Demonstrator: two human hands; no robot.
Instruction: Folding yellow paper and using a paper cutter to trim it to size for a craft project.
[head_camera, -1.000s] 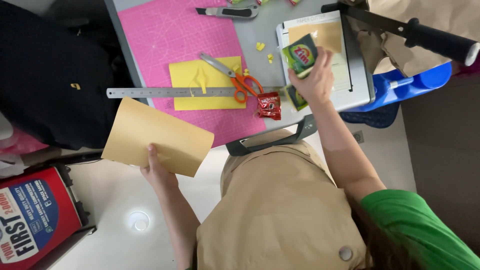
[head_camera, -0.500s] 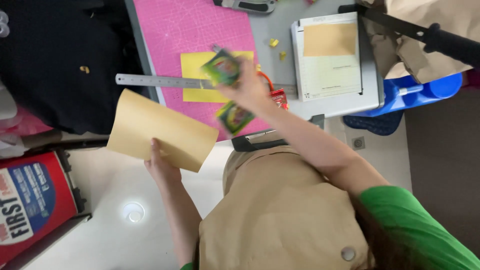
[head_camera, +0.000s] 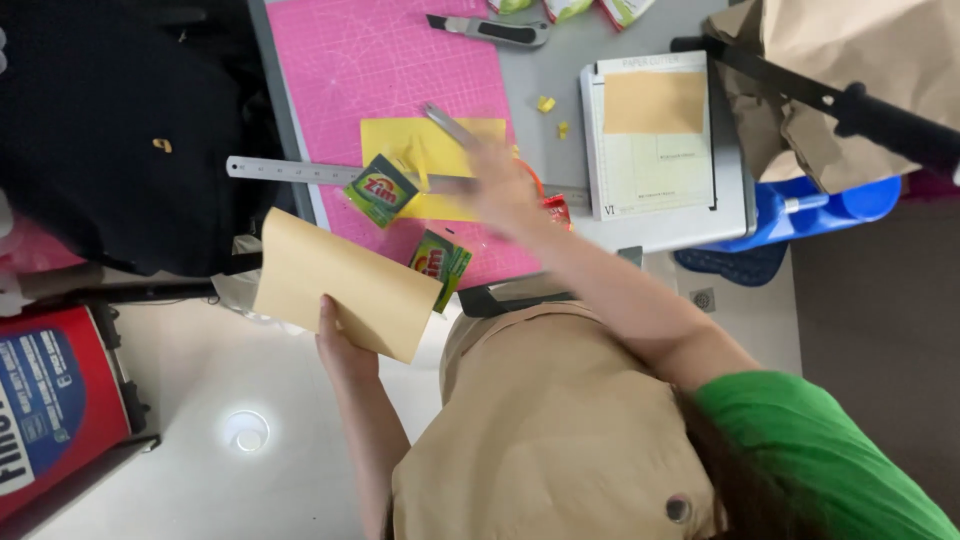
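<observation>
The left hand pinches a tan paper. The right hand is blurry over the yellow paper, apparently empty; two green packets lie just left of it.

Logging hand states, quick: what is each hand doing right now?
Left hand: closed on the tan sheet.
Right hand: blurred over the yellow paper by the scissors; open or closed cannot be told.

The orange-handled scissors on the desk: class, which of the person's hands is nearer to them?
Right. The right hand lies blurred over the scissors, hiding the handles; the left hand holds tan paper off the desk's near edge.
</observation>
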